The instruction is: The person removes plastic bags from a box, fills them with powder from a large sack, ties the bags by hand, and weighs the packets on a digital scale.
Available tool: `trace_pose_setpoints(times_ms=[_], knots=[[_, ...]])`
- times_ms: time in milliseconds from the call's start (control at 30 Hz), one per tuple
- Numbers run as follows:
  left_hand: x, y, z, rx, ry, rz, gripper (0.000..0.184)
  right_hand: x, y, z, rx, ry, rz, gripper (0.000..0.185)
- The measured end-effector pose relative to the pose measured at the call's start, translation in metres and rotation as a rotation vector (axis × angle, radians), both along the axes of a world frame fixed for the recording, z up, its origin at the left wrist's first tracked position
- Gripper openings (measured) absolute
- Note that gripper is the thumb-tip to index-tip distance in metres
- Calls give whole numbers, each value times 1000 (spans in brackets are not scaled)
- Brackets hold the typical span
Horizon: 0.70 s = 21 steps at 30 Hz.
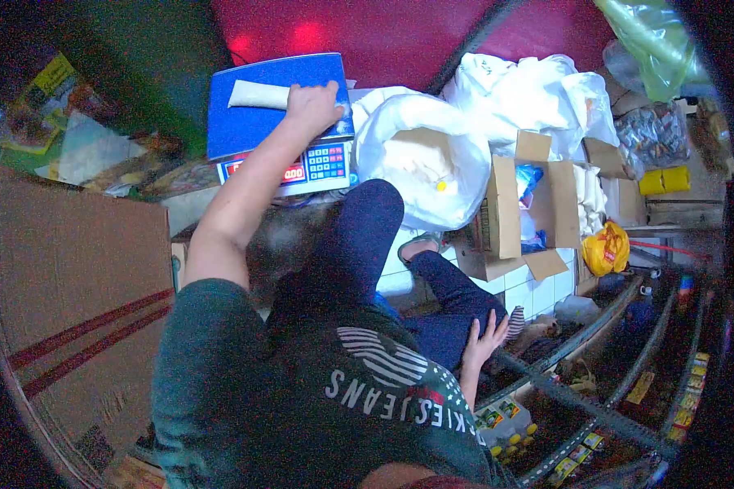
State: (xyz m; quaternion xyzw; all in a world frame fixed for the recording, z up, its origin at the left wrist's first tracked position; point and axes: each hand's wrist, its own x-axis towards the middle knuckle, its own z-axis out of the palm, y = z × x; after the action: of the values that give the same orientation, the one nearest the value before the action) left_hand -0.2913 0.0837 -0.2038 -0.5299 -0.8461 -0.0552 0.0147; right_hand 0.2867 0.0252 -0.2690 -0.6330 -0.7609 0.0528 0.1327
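Observation:
My left hand (314, 106) is over the blue scale plate (253, 137), its fingers closed round the right end of a long white packet (258, 94). The packet lies flat on the plate. Below the plate are the scale's keypad (327, 163) and a lit red display, partly covered by my forearm. My right hand (485, 340) rests on the dark trouser leg near my knee, its fingers spread and holding nothing. To the right of the scale, a large open white bag (422, 159) holds pale contents and a small yellow object (441, 187).
An open cardboard box (506, 213) holding blue-and-clear packages stands right of the bag. White plastic bags (522, 94) are behind it, with a yellow bag (605, 248) farther right. A large cardboard box (81, 285) fills the left side. Metal racks (595, 407) are at lower right.

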Motion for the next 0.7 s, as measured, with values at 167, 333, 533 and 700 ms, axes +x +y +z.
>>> trace_pose_setpoints(times_ms=[167,333,533,700], knots=[[-13,9,-20,2,-83,121,23,0,-1,1,9,33,-11,45],[-36,-2,-2,218,-201,194,19,-3,-1,1,36,53,-19,44],[-101,-34,68,524,-269,153,19,-8,1,6,25,73,-14,43],[-131,-62,125,699,-417,98,15,-2,4,-5,58,44,14,42]])
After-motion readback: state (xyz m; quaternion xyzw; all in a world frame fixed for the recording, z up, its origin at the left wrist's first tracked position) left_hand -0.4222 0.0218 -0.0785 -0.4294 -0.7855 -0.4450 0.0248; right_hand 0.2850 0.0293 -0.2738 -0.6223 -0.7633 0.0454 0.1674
